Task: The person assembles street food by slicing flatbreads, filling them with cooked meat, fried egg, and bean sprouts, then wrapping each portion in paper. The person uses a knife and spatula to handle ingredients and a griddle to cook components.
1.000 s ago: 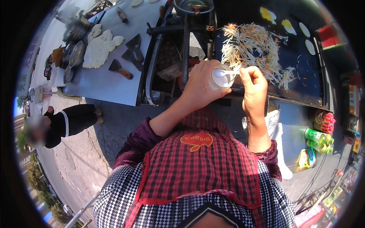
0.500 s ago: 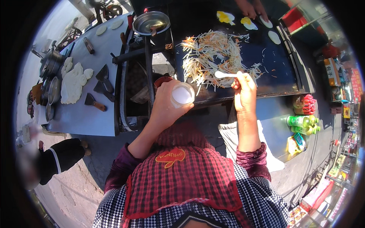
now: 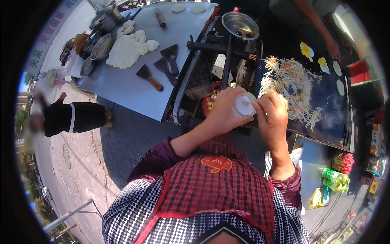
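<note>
Pavement: sunlit, well left of the griddle
Counter: pale, left of griddle
Left grip: closed around your jar, near griddle's left edge
Right grip: pinching your spoon
Griddle: dark, under pale shreds

Forearms extend forward, the left grip curled round, the right grip pinched just beside it.

Open round jar of white powder
Held aloft, translucent-walled, its mouth facing up; a small spoon, mostly hidden, reaches in over the powder.
</note>
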The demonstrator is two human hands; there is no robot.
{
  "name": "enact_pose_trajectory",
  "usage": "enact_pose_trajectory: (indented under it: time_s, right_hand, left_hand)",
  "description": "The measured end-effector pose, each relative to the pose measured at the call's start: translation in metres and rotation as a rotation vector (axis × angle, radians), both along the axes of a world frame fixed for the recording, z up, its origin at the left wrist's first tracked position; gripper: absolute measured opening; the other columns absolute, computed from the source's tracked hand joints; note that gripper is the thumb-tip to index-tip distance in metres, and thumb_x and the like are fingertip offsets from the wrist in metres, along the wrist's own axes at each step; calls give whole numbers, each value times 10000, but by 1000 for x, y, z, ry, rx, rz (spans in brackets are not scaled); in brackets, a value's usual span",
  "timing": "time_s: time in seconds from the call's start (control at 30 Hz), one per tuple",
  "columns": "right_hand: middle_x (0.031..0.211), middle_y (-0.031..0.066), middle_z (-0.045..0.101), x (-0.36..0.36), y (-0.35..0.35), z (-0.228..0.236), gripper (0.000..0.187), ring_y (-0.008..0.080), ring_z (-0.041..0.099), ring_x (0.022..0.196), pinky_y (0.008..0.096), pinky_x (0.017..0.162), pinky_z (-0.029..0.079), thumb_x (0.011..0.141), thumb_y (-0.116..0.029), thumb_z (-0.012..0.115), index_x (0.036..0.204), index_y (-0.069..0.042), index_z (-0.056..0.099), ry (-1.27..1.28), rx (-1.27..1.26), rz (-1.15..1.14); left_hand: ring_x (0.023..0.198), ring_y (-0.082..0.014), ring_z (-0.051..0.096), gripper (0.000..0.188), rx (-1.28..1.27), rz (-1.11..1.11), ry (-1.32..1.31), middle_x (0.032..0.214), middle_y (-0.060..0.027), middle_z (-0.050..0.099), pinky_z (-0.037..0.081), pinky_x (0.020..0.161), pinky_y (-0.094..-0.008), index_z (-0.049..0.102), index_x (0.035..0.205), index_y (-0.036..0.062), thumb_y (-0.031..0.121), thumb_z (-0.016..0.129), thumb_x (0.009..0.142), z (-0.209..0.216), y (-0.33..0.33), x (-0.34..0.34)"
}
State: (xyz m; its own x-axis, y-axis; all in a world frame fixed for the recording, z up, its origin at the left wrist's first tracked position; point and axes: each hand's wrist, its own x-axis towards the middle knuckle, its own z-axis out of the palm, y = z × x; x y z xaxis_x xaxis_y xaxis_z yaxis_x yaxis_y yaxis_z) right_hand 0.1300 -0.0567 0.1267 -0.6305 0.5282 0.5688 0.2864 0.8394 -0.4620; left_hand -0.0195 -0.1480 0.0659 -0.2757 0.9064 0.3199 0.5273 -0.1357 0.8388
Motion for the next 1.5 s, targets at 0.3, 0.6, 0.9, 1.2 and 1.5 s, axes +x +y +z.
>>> enact_pose_trajectory:
  time_s: [0.3, 0.6, 0.9, 1.2, 1.5]
  right_hand:
    - [957, 123, 579, -200, -60, -48, 172, 279, 608, 885, 361, 791, 495, 919, -171, 701, 1021, -34, 680, -81, -539, 235]
    - [1170, 201, 544, -343, -60, -213, 425, 417, 607, 1021, 470, 867, 502, 933, -210, 684, 1288, -49, 516, -261, -398, -142]
    - [1156, 239, 595, -425, -64, -199, 478, 461, 644, 993, 524, 842, 536, 902, -307, 704, 1234, -27, 504, -509, -512, -320]
    - [1068, 288, 652, -430, -19, -204, 448, 473, 672, 978, 537, 851, 551, 839, -230, 649, 1140, 51, 474, -438, -531, -378]
    - [1088, 251, 663, -173, -69, -74, 450, 364, 682, 1018, 413, 888, 508, 969, -289, 625, 1293, -12, 480, 122, -852, -343]
  left_hand:
    - [1189, -285, 565, 711, 30, 639, -233, 1239, -150, 560, 442, 1035, -384, 473, 1331, 3, 213, 865, 777, -37, -148, -192]
    - [1218, -318, 542, 797, 61, 1051, -29, 1267, -185, 552, 433, 1042, -403, 426, 1405, -40, 230, 861, 795, -156, -236, -430]
    - [920, -326, 576, 430, -268, 473, 159, 1002, -144, 582, 491, 805, -416, 635, 1288, 111, 253, 734, 895, -121, -162, -337]
    - [1002, -418, 550, 373, -571, 567, 438, 1123, -211, 534, 498, 813, -513, 623, 1169, 115, 287, 693, 845, -142, -183, -348]
    - [907, -280, 598, 431, -423, 633, 159, 1126, -201, 535, 503, 810, -419, 454, 1312, -1, 43, 580, 902, -145, -205, -362]
